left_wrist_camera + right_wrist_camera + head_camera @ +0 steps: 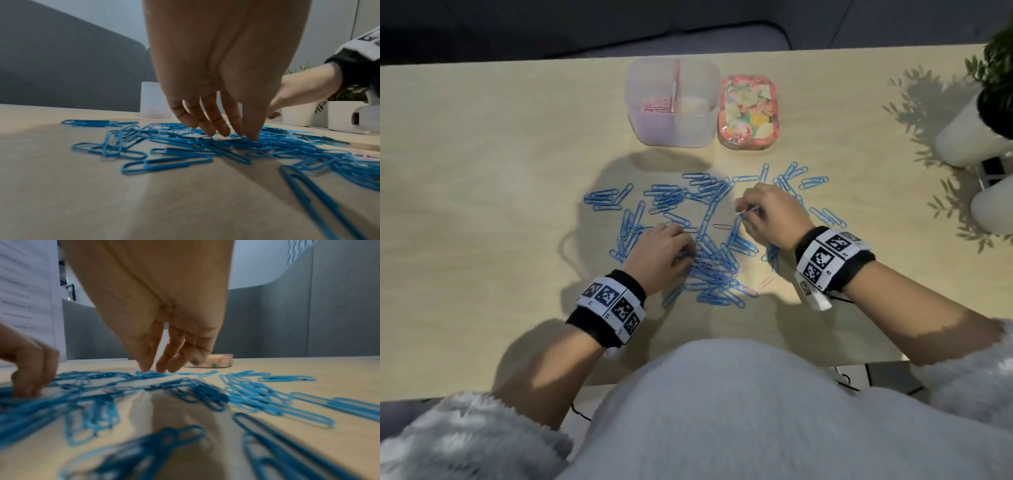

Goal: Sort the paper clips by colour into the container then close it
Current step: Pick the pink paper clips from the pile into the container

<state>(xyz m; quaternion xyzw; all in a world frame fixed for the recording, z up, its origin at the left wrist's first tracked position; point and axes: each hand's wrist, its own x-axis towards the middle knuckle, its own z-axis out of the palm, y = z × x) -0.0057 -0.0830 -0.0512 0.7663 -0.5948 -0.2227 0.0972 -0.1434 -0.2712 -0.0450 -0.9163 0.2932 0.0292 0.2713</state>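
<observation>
Fingertips of the left hand (659, 248) pressed down, spread, on blue paper clips (709, 219) mid-table, likely to rake them; the right hand (768, 214) pinched one clip. The divided container (671, 133) waited open near the far edge.

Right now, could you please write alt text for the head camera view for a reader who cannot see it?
Two hands, left hand and right hand, pick at scattered blue paper clips on a pale wooden table. Behind them stand a translucent divided container, pink clips in its left compartment, and a floral lid beside it.
</observation>
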